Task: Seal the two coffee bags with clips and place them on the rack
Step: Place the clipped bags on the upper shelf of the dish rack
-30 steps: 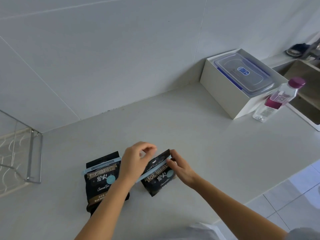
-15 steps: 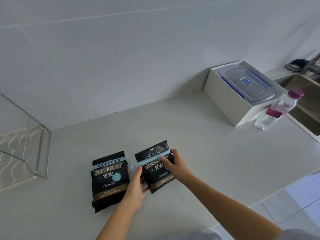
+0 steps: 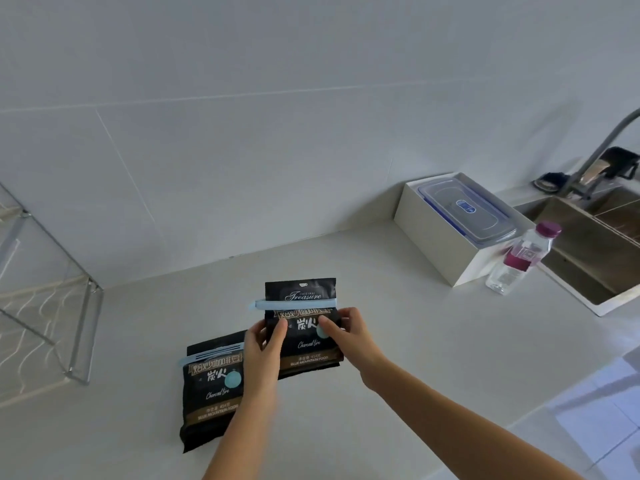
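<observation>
Left hand [image 3: 263, 344] and right hand [image 3: 349, 337] are pinching the coffee bag [image 3: 308, 344], fingers just below its clip [image 3: 294, 304], probably to lift it.

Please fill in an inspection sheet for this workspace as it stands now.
Surface: pale countertop, no spills seen.
Job's things: held coffee bag has a blue clip across its top. The second coffee bag lies flat to its left with a second clip on. Neither bag is on the wire rack at far left.
Clutter: white box holding a lidded container, with a bottle beside it.
Grips: left hand and right hand each pinch the held coffee bag by a side.
Cables: nothing seen.
Surroundings: tiled wall behind, sink and faucet at right.
</observation>
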`<control>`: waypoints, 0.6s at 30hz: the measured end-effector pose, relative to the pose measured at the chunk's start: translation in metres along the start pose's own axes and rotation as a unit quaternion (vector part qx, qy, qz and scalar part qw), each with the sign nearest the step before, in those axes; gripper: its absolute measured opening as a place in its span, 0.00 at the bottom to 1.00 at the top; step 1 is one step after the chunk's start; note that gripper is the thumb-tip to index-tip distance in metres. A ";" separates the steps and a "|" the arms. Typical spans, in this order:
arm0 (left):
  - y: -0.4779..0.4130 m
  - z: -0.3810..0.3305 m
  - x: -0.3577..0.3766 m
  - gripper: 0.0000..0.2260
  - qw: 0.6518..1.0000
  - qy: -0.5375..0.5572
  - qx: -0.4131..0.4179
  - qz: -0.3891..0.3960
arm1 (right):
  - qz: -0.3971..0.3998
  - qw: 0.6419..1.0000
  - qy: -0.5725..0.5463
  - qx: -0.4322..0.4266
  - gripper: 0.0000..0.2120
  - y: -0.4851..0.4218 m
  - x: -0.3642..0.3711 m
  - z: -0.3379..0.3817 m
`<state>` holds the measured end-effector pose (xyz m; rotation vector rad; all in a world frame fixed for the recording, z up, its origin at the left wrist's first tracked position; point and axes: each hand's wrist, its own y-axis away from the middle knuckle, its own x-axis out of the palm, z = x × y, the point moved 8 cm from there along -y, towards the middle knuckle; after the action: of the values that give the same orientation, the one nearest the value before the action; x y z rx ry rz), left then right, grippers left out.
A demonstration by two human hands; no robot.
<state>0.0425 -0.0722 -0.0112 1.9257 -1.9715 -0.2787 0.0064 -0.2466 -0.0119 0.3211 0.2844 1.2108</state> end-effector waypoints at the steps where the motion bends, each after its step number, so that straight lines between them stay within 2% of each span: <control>1: 0.000 -0.011 0.003 0.19 1.000 0.012 0.017 0.000 | 0.011 1.000 0.003 -0.011 0.16 -0.001 -0.001 0.013; 3: 0.004 -0.029 0.007 0.21 0.999 0.024 0.044 0.001 | 0.041 0.999 0.019 -0.031 0.17 -0.001 -0.003 0.038; 7: 0.016 -0.070 -0.002 0.16 0.992 0.006 0.124 -0.015 | 0.119 0.988 0.059 -0.083 0.22 0.001 0.014 0.080; 11: 0.036 -0.089 -0.037 0.20 0.986 -0.013 0.163 -0.045 | 0.158 0.973 0.078 -0.147 0.18 0.005 0.056 0.107; 15: 0.071 -0.104 -0.101 0.21 0.974 -0.005 0.191 -0.120 | 0.228 0.948 0.090 -0.203 0.15 0.029 0.125 0.133; 18: 0.092 -0.133 -0.161 0.21 0.951 -0.020 0.232 -0.204 | 0.279 0.925 0.099 -0.239 0.14 0.053 0.185 0.154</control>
<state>0.0102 0.1070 0.1261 2.6463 -1.7556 0.0550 0.0794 -0.0684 0.1422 -0.1669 0.0572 1.8329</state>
